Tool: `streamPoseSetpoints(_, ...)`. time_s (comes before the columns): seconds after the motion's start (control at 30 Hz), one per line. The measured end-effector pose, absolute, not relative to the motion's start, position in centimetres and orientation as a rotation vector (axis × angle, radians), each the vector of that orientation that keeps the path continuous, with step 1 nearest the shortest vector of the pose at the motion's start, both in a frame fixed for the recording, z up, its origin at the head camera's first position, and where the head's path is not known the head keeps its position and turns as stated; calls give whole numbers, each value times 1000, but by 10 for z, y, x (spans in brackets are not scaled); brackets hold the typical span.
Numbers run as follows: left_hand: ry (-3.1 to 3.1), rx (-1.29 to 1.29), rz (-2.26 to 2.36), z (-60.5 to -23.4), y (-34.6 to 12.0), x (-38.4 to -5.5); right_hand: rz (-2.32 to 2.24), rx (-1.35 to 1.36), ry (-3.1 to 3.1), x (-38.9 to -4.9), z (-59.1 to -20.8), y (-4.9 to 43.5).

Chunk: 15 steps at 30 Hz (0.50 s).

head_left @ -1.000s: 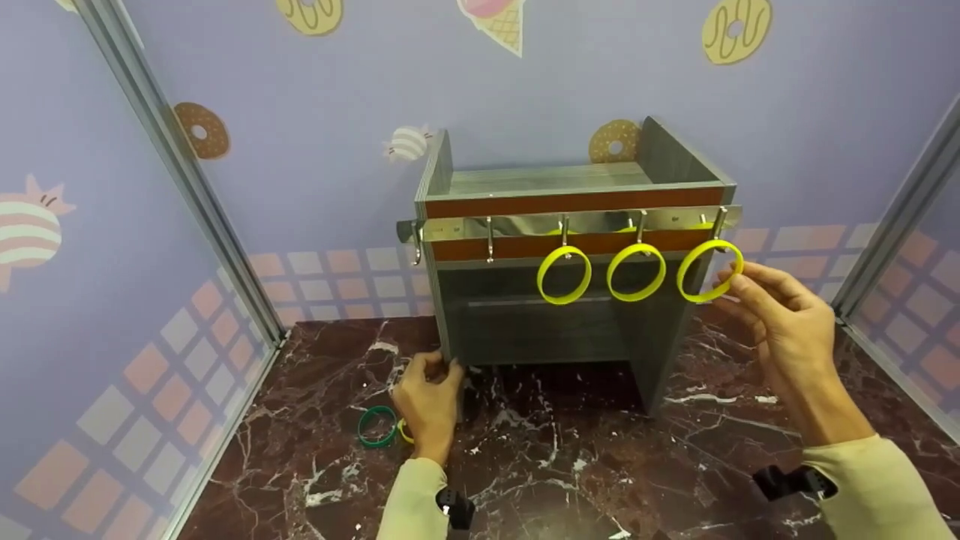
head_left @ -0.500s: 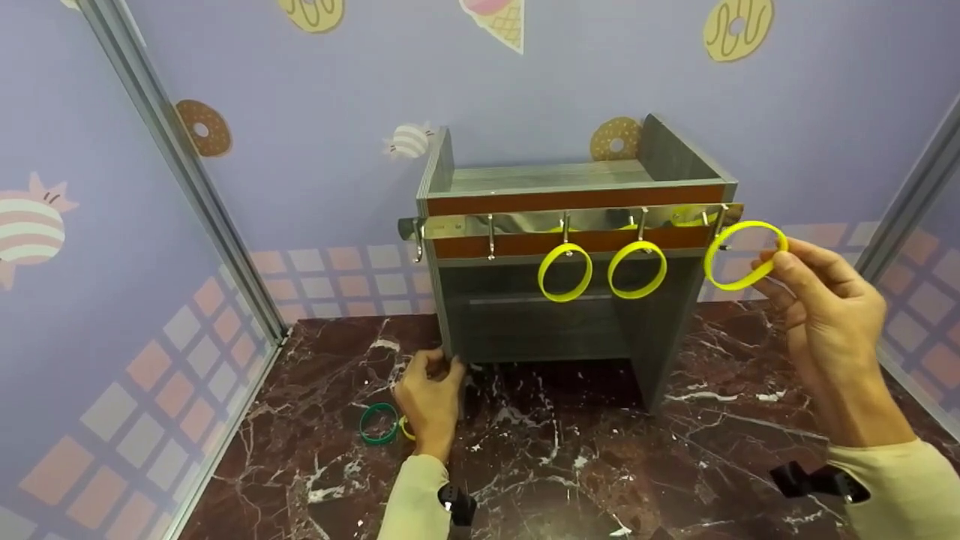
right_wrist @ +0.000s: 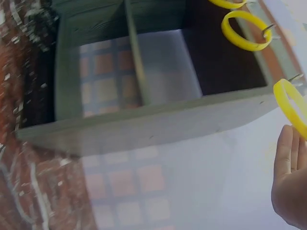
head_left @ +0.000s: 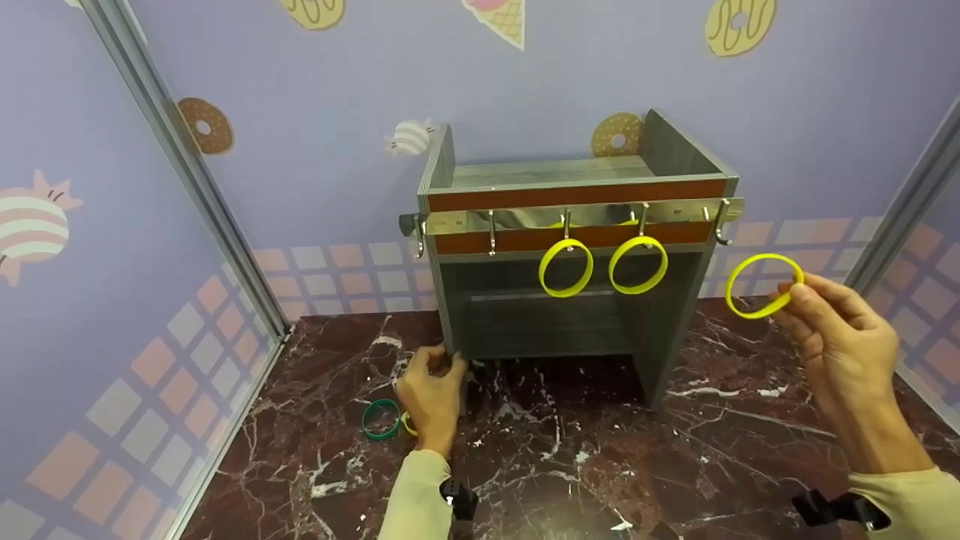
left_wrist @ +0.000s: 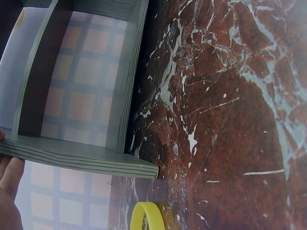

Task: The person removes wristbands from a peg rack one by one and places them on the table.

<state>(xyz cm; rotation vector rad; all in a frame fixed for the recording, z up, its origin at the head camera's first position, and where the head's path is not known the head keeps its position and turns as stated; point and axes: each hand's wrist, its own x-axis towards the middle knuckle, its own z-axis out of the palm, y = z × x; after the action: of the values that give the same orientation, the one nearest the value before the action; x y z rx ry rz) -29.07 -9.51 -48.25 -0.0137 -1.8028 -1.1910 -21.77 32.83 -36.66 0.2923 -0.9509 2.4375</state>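
Observation:
In the head view my right hand (head_left: 855, 341) pinches a yellow silicone wristband (head_left: 772, 307) between thumb and fingers, right of the small grey shelf unit (head_left: 679, 322). The band is apart from the bare hook (head_left: 720, 225) at the right end of the metal hook rail (head_left: 525, 219). Two more yellow wristbands hang from the middle hooks, a left one (head_left: 562, 293) and a right one (head_left: 636, 290). My left hand (head_left: 431, 386) grips the unit's left side panel low down; the left wrist view shows fingers on both faces of that panel (left_wrist: 96, 160).
Beside my left hand a green wristband (head_left: 382, 436) lies on the dark red marble-patterned table (head_left: 555, 480). A yellow wristband (left_wrist: 156, 215) lies there too, partly hidden by the hand in the head view. Patterned walls (head_left: 337, 187) enclose the back and sides.
The yellow wristband has come off the rightmost hook in my right hand, moving right and then down. My left hand keeps its grip on the side panel.

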Motion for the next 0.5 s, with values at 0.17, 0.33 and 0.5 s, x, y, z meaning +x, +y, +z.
streamPoseSetpoints(0.17, -1795, -21, -1191, -483, -96, -291, 2465, 205, -1026, -222, -393, 339)
streamPoseSetpoints(0.33, -1789, -27, -1201, -484, -95, -292, 2485, 140, -1113, -226, -422, 346)
streamPoseSetpoints(0.5, -1789, -25, -1201, -485, -95, -292, 2484, 54, -1222, -229, -448, 349)
